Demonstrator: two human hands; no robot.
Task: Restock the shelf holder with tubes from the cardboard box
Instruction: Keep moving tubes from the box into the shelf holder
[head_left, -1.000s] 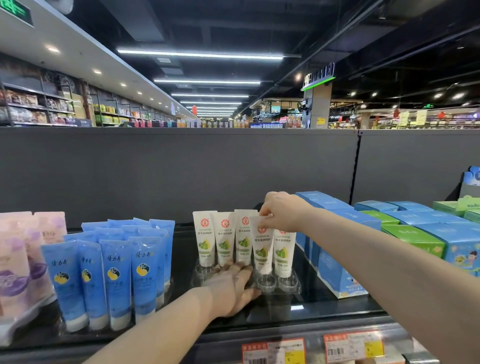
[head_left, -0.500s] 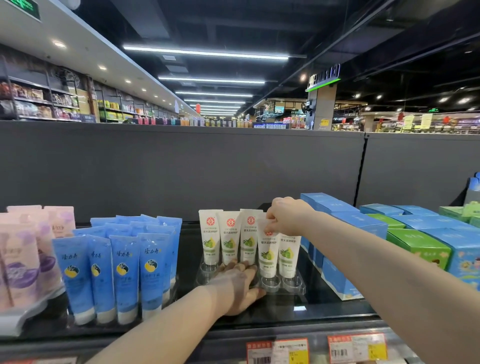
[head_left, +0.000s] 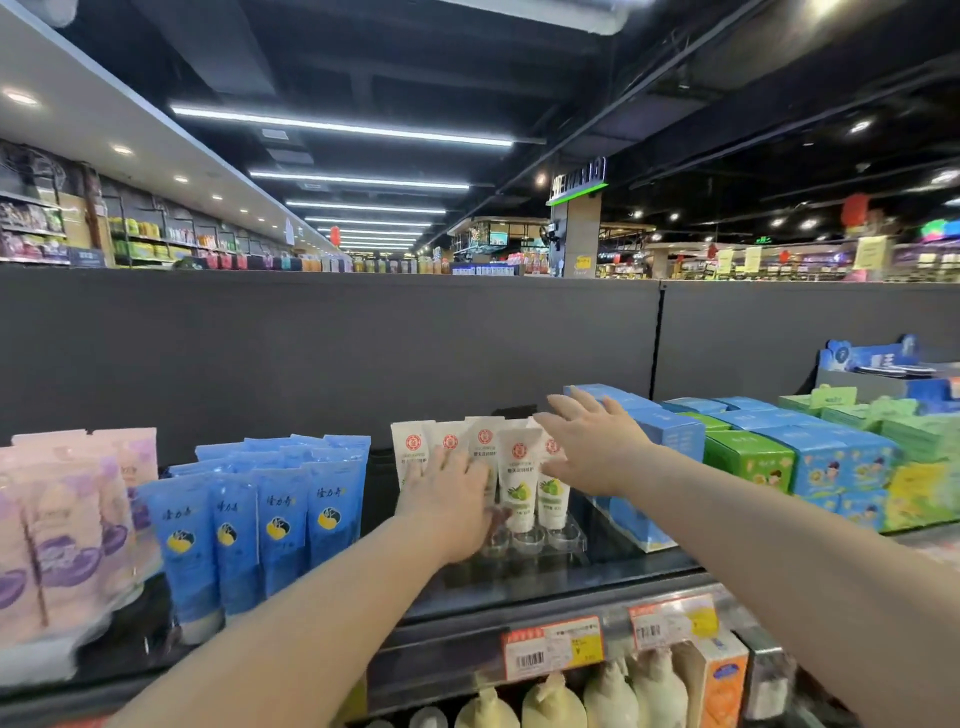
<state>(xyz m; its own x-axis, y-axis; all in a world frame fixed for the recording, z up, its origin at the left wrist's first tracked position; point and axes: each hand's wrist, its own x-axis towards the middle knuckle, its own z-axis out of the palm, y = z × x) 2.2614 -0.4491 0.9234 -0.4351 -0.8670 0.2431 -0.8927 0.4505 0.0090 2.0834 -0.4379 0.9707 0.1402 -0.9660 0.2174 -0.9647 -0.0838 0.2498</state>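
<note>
Several white tubes (head_left: 519, 483) with red logos and green fruit pictures stand cap-down in a clear plastic holder (head_left: 563, 538) on the dark top shelf. My left hand (head_left: 447, 506) reaches over the holder's left part with straight fingers, covering the lower halves of the left tubes; whether it touches them is unclear. My right hand (head_left: 592, 452) hovers open with spread fingers just right of and above the tubes, holding nothing. The holder's front cups show as empty. The cardboard box is out of view.
Blue tubes (head_left: 260, 519) stand left of the holder, with pink and purple packs (head_left: 62, 525) further left. Blue and green cartons (head_left: 753, 457) are stacked to the right. A grey back panel (head_left: 332, 353) rises behind. Price tags (head_left: 553, 647) line the shelf edge above bottles.
My right hand let go of the front tube it was pinching and opened, lifting slightly right. My left hand rose from the holder's base to in front of the left tubes.
</note>
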